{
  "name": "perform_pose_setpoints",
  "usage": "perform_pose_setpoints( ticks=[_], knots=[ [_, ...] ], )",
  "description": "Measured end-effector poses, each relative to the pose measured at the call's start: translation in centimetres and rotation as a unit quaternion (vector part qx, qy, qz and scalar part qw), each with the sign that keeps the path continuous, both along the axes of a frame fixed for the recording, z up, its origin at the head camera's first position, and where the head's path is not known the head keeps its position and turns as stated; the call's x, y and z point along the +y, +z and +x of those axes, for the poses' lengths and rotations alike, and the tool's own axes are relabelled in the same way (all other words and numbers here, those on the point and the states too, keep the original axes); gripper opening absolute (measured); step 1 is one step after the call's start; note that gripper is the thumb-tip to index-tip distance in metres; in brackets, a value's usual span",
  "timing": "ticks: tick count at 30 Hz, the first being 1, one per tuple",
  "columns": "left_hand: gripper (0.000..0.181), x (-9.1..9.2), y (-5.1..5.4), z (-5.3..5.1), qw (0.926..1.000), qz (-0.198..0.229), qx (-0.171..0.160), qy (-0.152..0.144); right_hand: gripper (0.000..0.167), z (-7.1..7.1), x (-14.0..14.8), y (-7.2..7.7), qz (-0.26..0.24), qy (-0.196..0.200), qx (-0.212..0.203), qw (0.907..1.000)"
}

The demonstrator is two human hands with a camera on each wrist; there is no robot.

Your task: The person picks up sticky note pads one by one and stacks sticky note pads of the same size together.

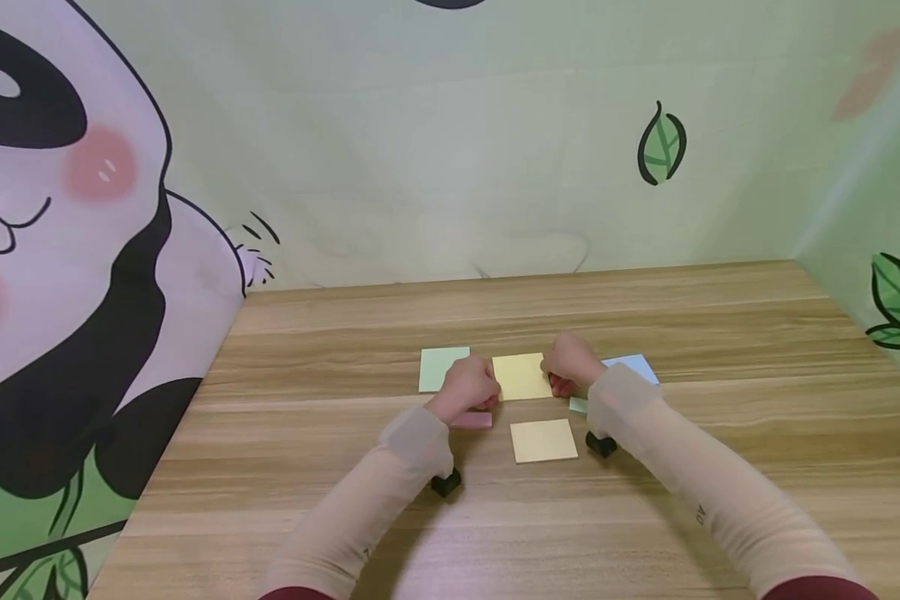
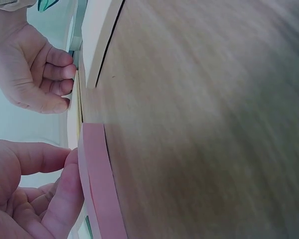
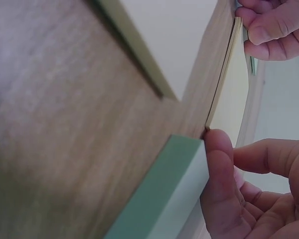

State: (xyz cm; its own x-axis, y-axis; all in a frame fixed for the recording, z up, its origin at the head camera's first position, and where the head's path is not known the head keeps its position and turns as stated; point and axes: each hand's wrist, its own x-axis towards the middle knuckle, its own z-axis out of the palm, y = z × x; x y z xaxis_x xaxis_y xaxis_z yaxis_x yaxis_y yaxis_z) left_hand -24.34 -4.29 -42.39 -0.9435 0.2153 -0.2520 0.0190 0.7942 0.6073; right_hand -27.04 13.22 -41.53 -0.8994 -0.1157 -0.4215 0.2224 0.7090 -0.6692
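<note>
A yellow sticky note pad lies flat on the wooden table between the two hands. My left hand pinches its left edge between thumb and fingers. At the opposite edge, my right hand pinches the same pad with thumb and forefinger; the right wrist view shows this corner of the yellow pad close up. A pink pad lies just beside the left fingers, partly hidden in the head view. Near the right fingers is a small green pad, mostly covered by the right wrist in the head view.
Closer to me lies a cream pad. A light green pad sits behind the left hand, a blue pad beyond the right wrist. The wooden table ends at a printed cloth wall behind and at the sides.
</note>
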Motion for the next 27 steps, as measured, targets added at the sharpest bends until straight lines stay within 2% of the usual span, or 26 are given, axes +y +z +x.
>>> perform_pose_setpoints(
  ticks=[11, 16, 19, 21, 23, 27],
  knots=[
    [0.018, 0.1, 0.3, 0.1, 1.0000, -0.006, -0.002, -0.007, 0.024, 0.4, -0.2, 0.3, 0.007, 0.001, 0.002, 1.0000],
    [0.015, 0.0, 0.3, 0.1, 0.9994, -0.029, 0.014, -0.013, 0.028, 0.3, -0.4, 0.4, 0.050, 0.011, 0.027, 0.9983],
    [0.014, 0.0, 0.4, 0.1, 0.9987, -0.042, 0.025, -0.017, 0.033, 0.3, -0.7, 0.6, 0.110, 0.038, 0.061, 0.9914],
    [0.013, 0.0, 0.6, 0.2, 0.9982, -0.049, 0.029, -0.021, 0.035, 0.4, -0.8, 0.9, 0.147, 0.058, 0.089, 0.9833],
    [0.010, -0.1, 0.8, 0.4, 0.9975, -0.057, 0.033, -0.026, 0.038, 0.5, -1.1, 1.2, 0.179, 0.069, 0.101, 0.9762],
    [0.008, -0.2, 1.2, 0.9, 0.9957, -0.075, 0.038, -0.040, 0.044, 0.7, -1.7, 1.7, 0.197, 0.076, 0.098, 0.9724]
  ],
)
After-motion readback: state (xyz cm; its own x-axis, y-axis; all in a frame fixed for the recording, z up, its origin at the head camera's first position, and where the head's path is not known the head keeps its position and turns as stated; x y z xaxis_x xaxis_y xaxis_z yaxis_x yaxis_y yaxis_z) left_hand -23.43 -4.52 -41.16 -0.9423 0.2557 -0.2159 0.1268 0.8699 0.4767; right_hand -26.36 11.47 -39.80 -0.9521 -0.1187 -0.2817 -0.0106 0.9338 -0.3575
